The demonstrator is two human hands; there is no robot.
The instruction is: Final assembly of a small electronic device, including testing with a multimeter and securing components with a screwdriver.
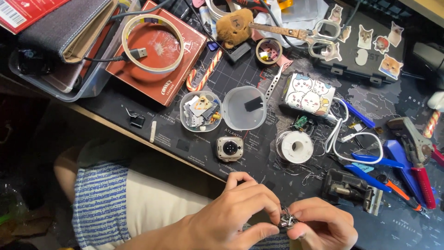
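The left hand (pixel 236 213) and the right hand (pixel 319 227) meet at the near edge of the desk, fingertips pressed together on a small shiny metal piece (pixel 287 219) that both pinch between thumb and fingers. What exactly the piece is cannot be told; it sits just above the person's lap, off the front edge of the dark map-printed desk mat (pixel 407 99).

On the mat just beyond the left hand lies a small square silver watch body without a strap (pixel 229 148). Beside it, toward the right, stands a white spool of thin wire (pixel 296 146). Farther back sits an open round clear plastic box of small parts (pixel 200 111), its lid (pixel 244 108) hinged open alongside. Near the right hand rests a small black metal vise (pixel 350 190), and past it, at the right edge, blue-handled pliers (pixel 384 162) and red-handled pliers (pixel 418 162). A ring of pale masking tape (pixel 152 44) lies on a red-brown box (pixel 157 69) at the far left corner.
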